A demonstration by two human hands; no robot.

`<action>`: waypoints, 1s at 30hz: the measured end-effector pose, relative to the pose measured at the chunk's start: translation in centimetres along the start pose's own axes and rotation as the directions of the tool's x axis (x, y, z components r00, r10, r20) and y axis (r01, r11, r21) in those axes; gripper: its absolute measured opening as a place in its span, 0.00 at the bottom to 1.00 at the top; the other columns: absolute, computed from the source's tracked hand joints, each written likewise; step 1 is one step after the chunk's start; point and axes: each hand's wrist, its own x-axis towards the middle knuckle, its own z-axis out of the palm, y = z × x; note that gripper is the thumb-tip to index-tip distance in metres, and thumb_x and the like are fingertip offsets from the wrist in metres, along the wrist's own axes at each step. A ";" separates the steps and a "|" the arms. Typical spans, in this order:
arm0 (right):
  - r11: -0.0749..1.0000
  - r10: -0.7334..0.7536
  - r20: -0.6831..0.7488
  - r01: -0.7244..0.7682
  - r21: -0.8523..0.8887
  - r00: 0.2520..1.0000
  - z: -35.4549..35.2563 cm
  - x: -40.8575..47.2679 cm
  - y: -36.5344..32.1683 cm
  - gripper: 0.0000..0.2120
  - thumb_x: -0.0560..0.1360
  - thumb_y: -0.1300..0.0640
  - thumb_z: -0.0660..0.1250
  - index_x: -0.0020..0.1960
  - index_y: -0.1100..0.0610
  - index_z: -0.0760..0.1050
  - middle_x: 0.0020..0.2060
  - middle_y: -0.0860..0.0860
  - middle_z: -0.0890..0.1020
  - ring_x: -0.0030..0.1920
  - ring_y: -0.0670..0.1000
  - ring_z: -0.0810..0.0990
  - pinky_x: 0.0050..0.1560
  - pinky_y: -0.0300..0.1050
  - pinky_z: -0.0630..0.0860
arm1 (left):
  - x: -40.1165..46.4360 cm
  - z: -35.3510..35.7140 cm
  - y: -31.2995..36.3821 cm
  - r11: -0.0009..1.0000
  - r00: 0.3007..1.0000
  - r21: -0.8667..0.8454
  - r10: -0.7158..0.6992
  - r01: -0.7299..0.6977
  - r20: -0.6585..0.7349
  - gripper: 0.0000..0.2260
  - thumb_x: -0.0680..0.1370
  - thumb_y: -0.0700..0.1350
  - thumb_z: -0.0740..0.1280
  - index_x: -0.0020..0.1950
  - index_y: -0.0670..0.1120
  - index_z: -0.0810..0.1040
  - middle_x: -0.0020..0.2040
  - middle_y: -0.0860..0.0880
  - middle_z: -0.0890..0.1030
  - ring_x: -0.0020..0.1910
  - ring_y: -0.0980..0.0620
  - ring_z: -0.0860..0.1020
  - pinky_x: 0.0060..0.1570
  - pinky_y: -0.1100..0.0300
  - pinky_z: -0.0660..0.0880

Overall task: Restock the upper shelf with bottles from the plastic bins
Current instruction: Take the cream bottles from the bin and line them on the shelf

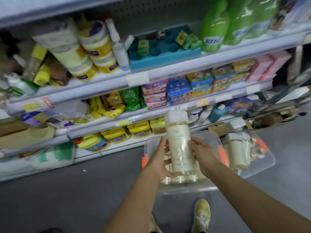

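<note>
Gripping a bottle [179,145] from both sides, the left hand [159,158] and right hand [204,153] curl around its lower half above the near bin [151,142]. Its long axis points cap-first up toward the shelves [168,71], so lifting means pushing along that axis.

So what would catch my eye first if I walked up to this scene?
Probably the tall pale bottle at centre, held between the left hand and right hand above a clear plastic bin on the floor. Next, the bright green spray bottles on the upper shelf, top right.
</note>
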 end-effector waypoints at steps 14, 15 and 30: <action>0.963 -0.261 0.093 0.253 0.089 0.961 10.7 -11.6 -11.5 0.04 0.80 0.58 0.63 0.54 0.52 0.74 0.46 0.49 0.80 0.44 0.48 0.78 0.38 0.45 0.73 | -15.5 -6.9 10.6 0.960 0.954 0.038 0.272 -0.279 0.129 0.25 0.76 0.66 0.64 0.69 0.55 0.73 0.65 0.51 0.77 0.62 0.44 0.76 0.53 0.29 0.74; 0.959 -0.277 0.123 0.266 0.095 0.953 11.4 -12.4 -12.3 0.05 0.81 0.58 0.62 0.56 0.52 0.74 0.47 0.49 0.79 0.44 0.48 0.78 0.38 0.46 0.73 | -16.5 -7.7 11.3 0.953 0.944 0.039 0.292 -0.301 0.150 0.27 0.75 0.66 0.64 0.70 0.55 0.73 0.65 0.51 0.77 0.62 0.44 0.76 0.54 0.29 0.74; 0.920 -0.365 0.510 0.386 0.067 0.779 17.9 -22.0 -20.4 0.11 0.82 0.48 0.60 0.64 0.39 0.68 0.61 0.52 0.76 0.61 0.61 0.77 0.55 0.72 0.75 | -30.0 -13.9 18.5 0.772 0.763 0.016 0.624 -0.635 0.172 0.14 0.79 0.56 0.67 0.64 0.60 0.75 0.65 0.53 0.75 0.62 0.43 0.75 0.49 0.25 0.73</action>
